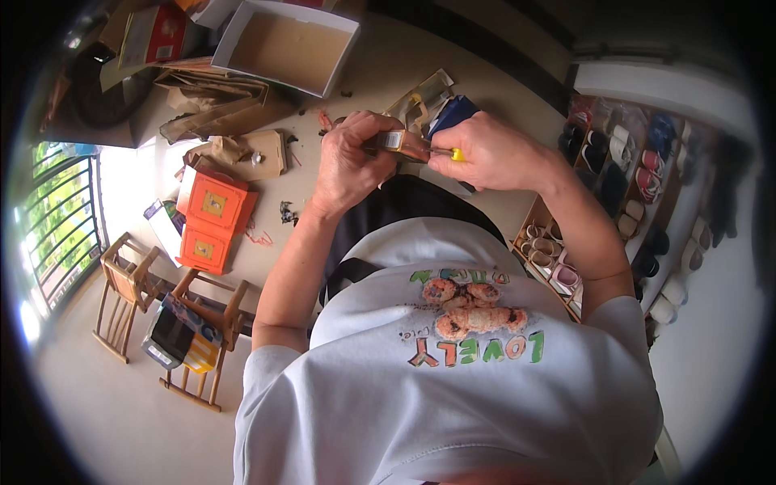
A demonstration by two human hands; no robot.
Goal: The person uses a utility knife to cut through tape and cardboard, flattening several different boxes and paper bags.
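Observation:
Between the fingers and thumb of my left hand (357,160) is a small brown-orange box (412,144) with a barcode label. My right hand (500,151) grips a tool with a yellow handle (458,155); its thin metal part meets the box's right end. Whether it is a screwdriver or scissors I cannot tell. Just beyond my hands lie a dark blue packet or box (453,112) and a flat package with a clear front (424,97). My fingers hide part of the small box.
An open white carton (348,45) and flattened cardboard (212,115) lie on the floor at upper left. Orange boxes (209,212) stand left of my left arm, near two small wooden chairs (130,273). Black and red scraps lie about. A shoe rack (630,182) stands at right.

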